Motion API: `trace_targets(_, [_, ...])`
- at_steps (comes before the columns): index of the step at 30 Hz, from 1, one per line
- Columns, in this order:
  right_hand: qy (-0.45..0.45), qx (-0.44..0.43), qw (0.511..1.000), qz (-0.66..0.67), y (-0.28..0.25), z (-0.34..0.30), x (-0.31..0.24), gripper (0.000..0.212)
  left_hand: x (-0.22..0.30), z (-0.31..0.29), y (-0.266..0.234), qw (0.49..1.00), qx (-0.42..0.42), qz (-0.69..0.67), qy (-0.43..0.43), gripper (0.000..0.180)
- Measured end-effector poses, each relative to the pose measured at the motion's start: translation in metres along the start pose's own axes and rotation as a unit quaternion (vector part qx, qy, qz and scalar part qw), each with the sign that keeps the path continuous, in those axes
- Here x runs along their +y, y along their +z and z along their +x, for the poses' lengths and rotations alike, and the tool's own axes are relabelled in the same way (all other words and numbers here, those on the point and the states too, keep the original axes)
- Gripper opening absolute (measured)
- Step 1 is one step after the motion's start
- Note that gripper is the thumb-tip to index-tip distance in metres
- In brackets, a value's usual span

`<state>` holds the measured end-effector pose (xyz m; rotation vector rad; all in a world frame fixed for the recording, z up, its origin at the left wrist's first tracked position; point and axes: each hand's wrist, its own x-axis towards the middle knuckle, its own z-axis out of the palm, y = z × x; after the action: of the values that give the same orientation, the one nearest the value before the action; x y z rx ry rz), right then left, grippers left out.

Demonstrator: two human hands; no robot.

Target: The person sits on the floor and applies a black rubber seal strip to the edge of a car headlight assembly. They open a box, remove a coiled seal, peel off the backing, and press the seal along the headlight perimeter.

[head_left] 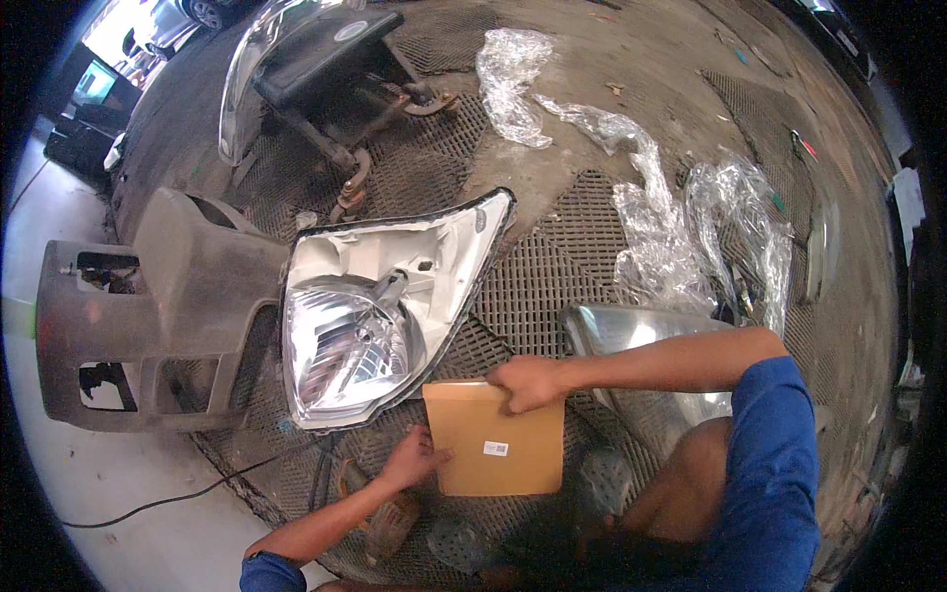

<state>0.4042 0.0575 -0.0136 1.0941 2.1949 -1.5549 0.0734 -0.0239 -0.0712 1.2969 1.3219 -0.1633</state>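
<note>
A flat yellow-brown envelope [493, 424] with a small white label on its face is held low in front of me. My right hand [528, 383] grips its top edge, fingers closed. Along the left edge, my left hand [414, 459] pinches the envelope, its thumb on the front. Just beyond lies an opened car headlight housing [434, 261], its white inside and shiny reflector facing up. A clear headlight lens [631, 331] rests on the mat to the right, partly covered by my right forearm.
A dusty grey plastic car panel [158, 326] stands at the left. Farther off is a black-topped stool [326, 59] with metal legs. Crumpled clear plastic wrap [651, 227] spreads across the ridged floor mats [543, 276]. A black cable [168, 501] runs along the lower left.
</note>
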Motion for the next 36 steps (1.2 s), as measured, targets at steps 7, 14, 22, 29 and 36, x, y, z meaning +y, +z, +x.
trace_targets(7, [-0.138, -0.187, 0.966, 0.109, 0.006, -0.057, -0.041, 0.054, 0.064, -0.049, -0.038, 0.953, -0.107, 0.142, 0.247, 0.089])
trace_targets(14, [-0.236, -0.487, 0.836, 0.093, 0.054, -0.084, -0.101, 0.076, 0.047, -0.095, -0.045, 0.919, -0.294, 0.129, 0.228, 0.062])
trace_targets(22, [-0.168, -0.553, 0.787, 0.214, 0.093, -0.076, -0.080, 0.062, 0.053, -0.116, 0.032, 0.867, -0.219, 0.270, 0.357, 0.059])
trace_targets(29, [-0.102, -0.437, 0.815, 0.366, -0.014, -0.107, -0.129, 0.045, 0.037, -0.147, 0.054, 0.856, -0.222, 0.341, 0.319, 0.067])
trace_targets(36, [-0.033, 0.042, 0.918, -0.392, 0.055, -0.045, -0.055, 0.047, 0.027, -0.151, 0.068, 0.859, -0.227, 0.374, 0.266, 0.059])
